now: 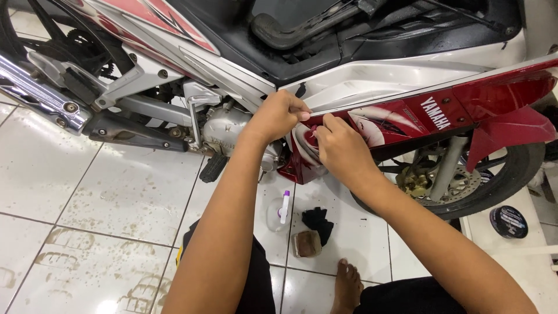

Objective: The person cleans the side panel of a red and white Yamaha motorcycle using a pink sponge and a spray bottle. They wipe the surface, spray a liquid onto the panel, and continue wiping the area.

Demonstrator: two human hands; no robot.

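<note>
Bare foot (347,285) on white tile floor (116,197) close to camera; just past it small brown tub (306,243), black cloth (318,223), clear bottle with purple cap (280,210); round black tin (508,221) off to right; left hand (278,116) fingers pressed together, pinching edge of red side panel (407,116) on motorbike (325,64); right hand (343,148) just beside, fingertips pinching same panel lower down; front wheel (465,186) behind right arm; silver engine (224,131) behind left arm; chrome exhaust pipe (35,87) far left.
</note>
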